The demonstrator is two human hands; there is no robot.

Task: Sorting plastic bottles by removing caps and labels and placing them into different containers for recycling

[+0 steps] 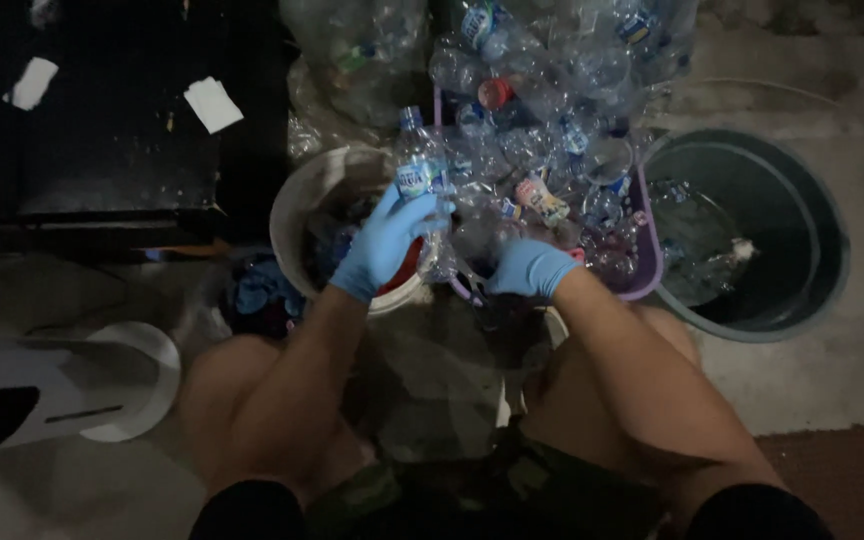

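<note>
Gripping with my blue-gloved left hand, I hold a clear plastic bottle upright.
Right hand is curled among crushed bottles in the purple basin; its hold is hidden.

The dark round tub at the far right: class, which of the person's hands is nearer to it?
Right. The right hand is in the bottle pile beside the dark tub; the left hand, holding a bottle, is farther away.
</note>
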